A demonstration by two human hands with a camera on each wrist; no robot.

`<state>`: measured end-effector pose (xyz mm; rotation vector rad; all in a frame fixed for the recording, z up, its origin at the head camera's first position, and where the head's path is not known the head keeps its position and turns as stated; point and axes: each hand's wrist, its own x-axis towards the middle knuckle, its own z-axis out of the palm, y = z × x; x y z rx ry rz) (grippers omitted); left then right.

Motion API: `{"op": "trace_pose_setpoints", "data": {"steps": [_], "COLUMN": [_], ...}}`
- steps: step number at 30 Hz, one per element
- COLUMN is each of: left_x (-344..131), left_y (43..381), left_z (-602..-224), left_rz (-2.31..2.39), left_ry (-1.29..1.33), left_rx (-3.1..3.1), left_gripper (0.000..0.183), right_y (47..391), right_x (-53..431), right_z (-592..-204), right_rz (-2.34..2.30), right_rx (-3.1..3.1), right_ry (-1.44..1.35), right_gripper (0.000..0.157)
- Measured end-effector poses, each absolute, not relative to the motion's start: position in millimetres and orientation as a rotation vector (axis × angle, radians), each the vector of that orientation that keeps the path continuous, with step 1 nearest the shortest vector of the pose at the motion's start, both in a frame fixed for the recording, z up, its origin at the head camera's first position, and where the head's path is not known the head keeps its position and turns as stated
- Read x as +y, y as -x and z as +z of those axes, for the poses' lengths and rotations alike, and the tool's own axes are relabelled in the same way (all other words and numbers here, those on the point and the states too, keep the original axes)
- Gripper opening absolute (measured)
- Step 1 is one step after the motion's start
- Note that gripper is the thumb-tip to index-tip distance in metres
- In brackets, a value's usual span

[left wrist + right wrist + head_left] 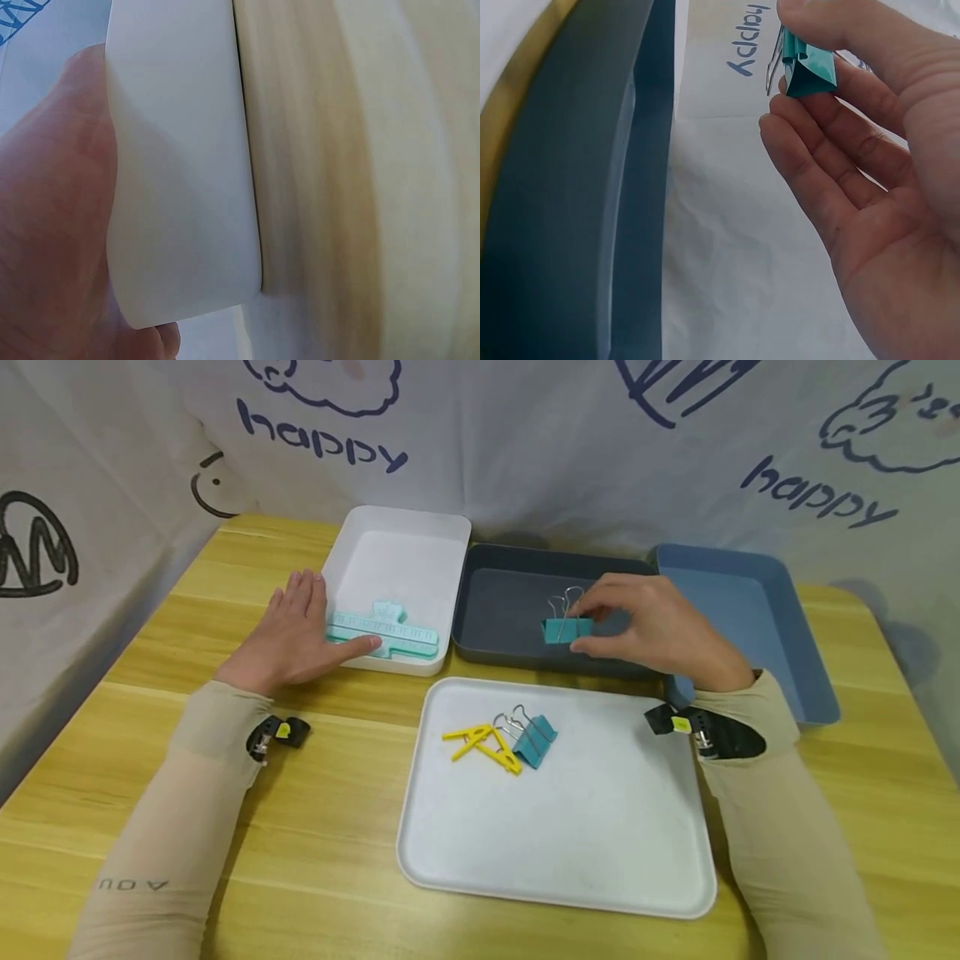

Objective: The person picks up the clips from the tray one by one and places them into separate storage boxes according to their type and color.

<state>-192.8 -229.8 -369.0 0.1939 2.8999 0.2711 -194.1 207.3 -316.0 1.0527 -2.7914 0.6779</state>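
Note:
Between the thumb and fingers of my right hand (pixel 651 625) a teal binder clip (pixel 567 630) is pinched, above the dark grey tray (pixel 487 647). The right wrist view shows the same binder clip (pixel 810 75) from its end, wire handles beside it. My left hand (pixel 288 639) lies with straight fingers on the left rim of the white box (pixel 397 518), its thumb reaching over the near edge. Inside that box lie light-green bag clips (pixel 408 639) with ruler-like marks. In the left wrist view the hand (pixel 52 210) lies against the box's wall (pixel 180 187).
A white flat tray (pixel 555 843) in front carries another teal binder clip (pixel 536 741) and yellow clothespins (pixel 498 752). At the right stands a blue tray (pixel 813 693). All are on a wooden table (pixel 322 827), with a printed white cloth (pixel 510 443) behind.

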Motion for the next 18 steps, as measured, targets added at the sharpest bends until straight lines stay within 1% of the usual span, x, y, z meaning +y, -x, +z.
{"op": "trace_pose_setpoints", "data": {"steps": [18], "left_x": [-228], "left_y": [192], "left_z": [-368], "left_rz": [0.300], "left_ry": [-0.197], "left_rx": [2.899], "left_gripper": [0.132], "right_y": [206], "right_x": [207], "right_z": [-332], "right_rz": [0.675], "right_rx": [-2.864], "right_ry": [-0.928], "right_gripper": [0.034]}}
